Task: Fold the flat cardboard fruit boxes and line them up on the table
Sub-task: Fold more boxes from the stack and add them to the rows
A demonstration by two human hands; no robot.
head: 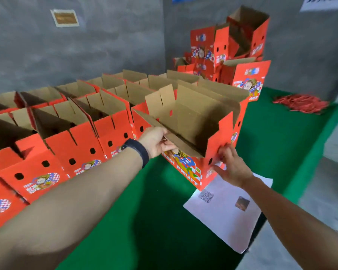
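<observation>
**While both hands hold it, an open box stands at the end of the rows**

Where the two rows of folded red boxes (76, 149) end on the right, one more box (185, 114) stands upright on the green worktop (154, 221), its mouth up and its brown flaps raised. It sits askew to the rows. Its long lettered side faces the person and slants from far left to near right, and a holed end wall faces right.

The left hand (156, 141), a dark band (139, 151) on its wrist, pinches the near long flap with curled fingers. The right hand (232, 166) lies against the holed end wall by the near corner, fingers apart and holding nothing.

Bare green cloth lies in front of the rows, between the two arms. More lies to the right of the box, as far as a heap of red strips (300, 103) near the far right edge. A white sheet (222, 211) lies just beside the box's near corner and overhangs the worktop's right edge. Behind the box, against the grey wall, is a loose pile of more boxes (222, 47).
</observation>
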